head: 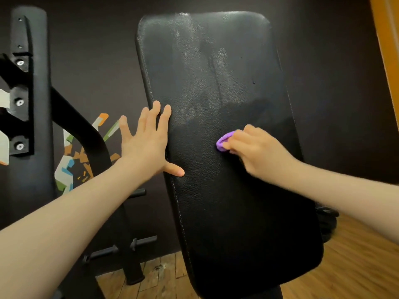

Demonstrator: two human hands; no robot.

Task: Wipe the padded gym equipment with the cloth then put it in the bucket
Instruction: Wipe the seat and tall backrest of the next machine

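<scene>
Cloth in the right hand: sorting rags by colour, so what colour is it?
Purple cloth, head view.

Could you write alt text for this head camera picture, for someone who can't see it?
A person's right hand presses a purple cloth on a black padded bench, while the left hand lies open on its edge.

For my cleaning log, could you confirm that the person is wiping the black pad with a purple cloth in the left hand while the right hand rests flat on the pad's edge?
The hands are swapped. In the head view, the right hand grips the purple cloth against the black pad, while the left hand rests flat on the pad's edge.
</scene>
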